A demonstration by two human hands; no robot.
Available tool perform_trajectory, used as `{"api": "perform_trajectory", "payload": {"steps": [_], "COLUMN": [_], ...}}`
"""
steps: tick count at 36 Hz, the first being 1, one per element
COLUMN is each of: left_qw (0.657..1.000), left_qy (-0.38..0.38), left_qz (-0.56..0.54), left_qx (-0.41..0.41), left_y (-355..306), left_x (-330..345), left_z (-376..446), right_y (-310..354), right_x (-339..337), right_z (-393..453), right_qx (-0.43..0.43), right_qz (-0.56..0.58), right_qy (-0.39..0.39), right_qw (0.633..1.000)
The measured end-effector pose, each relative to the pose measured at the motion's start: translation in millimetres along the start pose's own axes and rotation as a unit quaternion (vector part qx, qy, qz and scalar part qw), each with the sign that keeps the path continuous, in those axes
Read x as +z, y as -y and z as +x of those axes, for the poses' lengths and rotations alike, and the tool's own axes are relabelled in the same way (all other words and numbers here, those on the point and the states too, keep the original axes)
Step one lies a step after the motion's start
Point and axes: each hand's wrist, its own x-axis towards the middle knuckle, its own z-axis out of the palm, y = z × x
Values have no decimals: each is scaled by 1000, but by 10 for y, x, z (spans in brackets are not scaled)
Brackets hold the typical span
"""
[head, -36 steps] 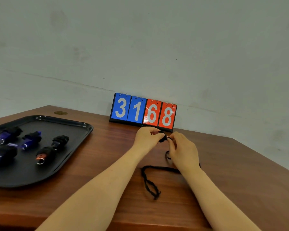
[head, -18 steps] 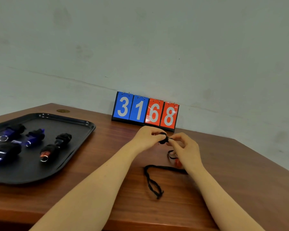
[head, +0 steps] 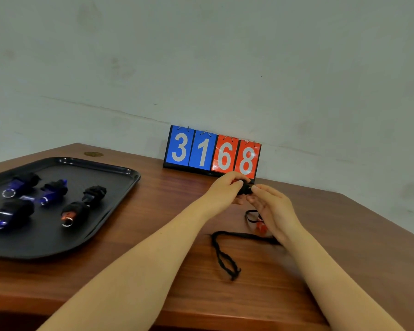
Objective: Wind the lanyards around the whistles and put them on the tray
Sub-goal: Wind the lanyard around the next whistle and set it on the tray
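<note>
My left hand (head: 222, 189) holds a whistle wound in black lanyard (head: 244, 189) above the table, in front of the scoreboard. The fingertips of my right hand (head: 271, 207) pinch the same black bundle from the right, with the other fingers spread. Under my right hand a red whistle (head: 261, 226) lies on the table. A long black lanyard (head: 221, 255) trails unwound from it to the left and toward me. The black tray (head: 129, 173) at the left holds several wound whistles, among them blue ones (head: 52, 191) and a red one (head: 73, 211).
A flip scoreboard (head: 212, 152) reading 3168 stands at the back against the wall. The wooden table (head: 167, 211) ends in a front edge near me and a slanting right edge. A brass disc (head: 93, 154) sits behind the tray.
My right hand has lifted slightly and spread its fingers at the bundle, uncovering the red whistle on the table beneath it. My left hand still holds the wound whistle in the same place.
</note>
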Motion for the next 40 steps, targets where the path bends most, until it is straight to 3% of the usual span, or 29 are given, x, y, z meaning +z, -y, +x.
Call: {"api": "perform_trajectory", "payload": {"steps": [5,10,21,27,30,40], "left_qw": [998,997,998,995,996,996], "left_qy": [10,25,31,18,28,16], "left_qz": [-53,-62,-22,-1,17,-40], "left_qx": [-24,-31,-52,-99,-85,-75], "left_y": [-1,22,88,81,102,172], "left_x": [2,13,-17,6,4,6], "left_z": [-20,3,15,46,33,9], "right_y": [6,-1,-11,-31,-24,-25], "right_x": [-44,-16,-5,-7,10,63], "right_z": [23,25,32,16,14,-3], "right_qx": [34,31,-7,-56,-79,-86], "right_qz": [74,90,-14,-160,-212,-214], "right_qy": [35,-18,-76,-70,-69,-73], "right_qw": [996,995,997,983,972,970]}}
